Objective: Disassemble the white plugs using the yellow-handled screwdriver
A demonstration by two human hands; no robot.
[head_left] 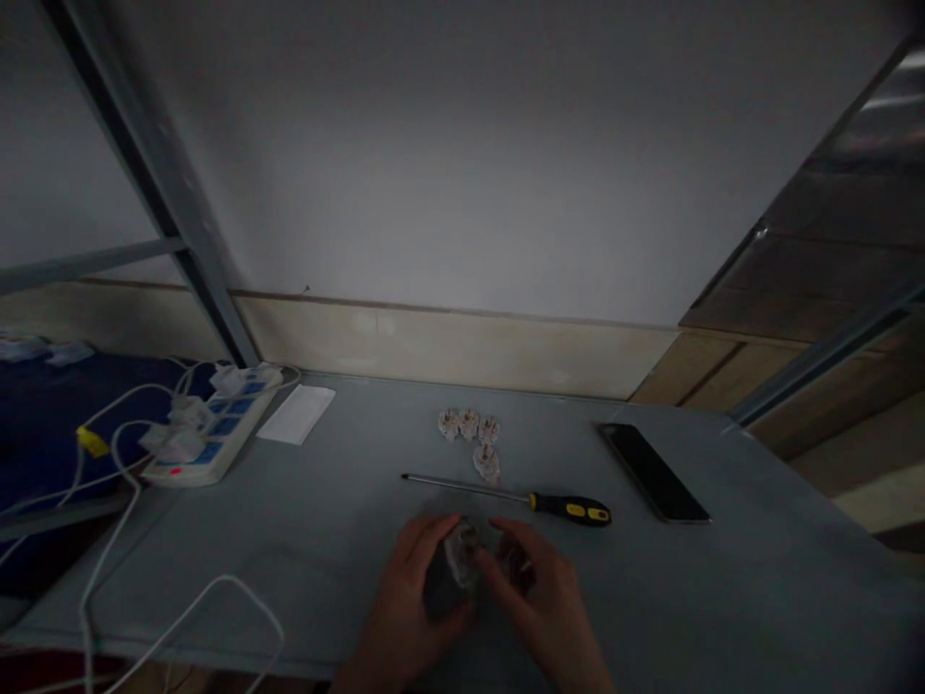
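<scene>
Left hand [409,588]: curled, gripping a chunky white plug body [461,551] low over the grey desk [723,578].
Right hand [539,602]: fingers [506,551] closed against the plug's rough side.
Just beyond: a steel-shafted screwdriver [531,501] with a moulded yellow-black grip, then four small pale plugs [468,424].

No readable text anywhere

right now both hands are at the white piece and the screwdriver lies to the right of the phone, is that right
No, the head view shows the screwdriver to the left of the phone, not the right. The rest stands: the left hand and right hand are both at the white piece.
</scene>
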